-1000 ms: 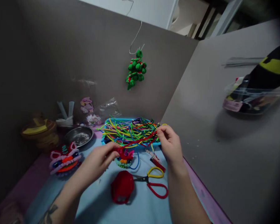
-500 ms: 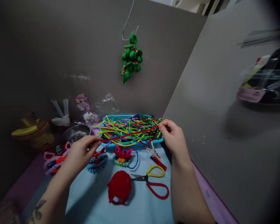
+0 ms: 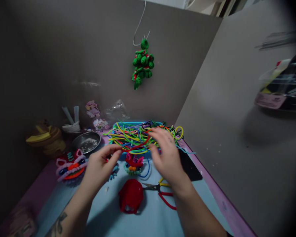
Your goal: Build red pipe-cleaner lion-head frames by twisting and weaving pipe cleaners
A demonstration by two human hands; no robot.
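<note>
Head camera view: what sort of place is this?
Probably a hobby craft desk inside grey partition walls: a blue tray heaped with coloured pipe cleaners, a finished pipe-cleaner lion head and scissors on the mat, and the left hand pinching a red pipe cleaner.

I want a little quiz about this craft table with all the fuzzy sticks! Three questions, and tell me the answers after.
1. True or false: the green ornament hangs high on the grey panel, above the table.
2. Pick one: the strand pinched by the left hand is A) blue, B) red, C) white.
3. Which hand is spread over the fuzzy sticks in the blue tray?
Key: 1 true; 2 B; 3 the right hand.
</note>
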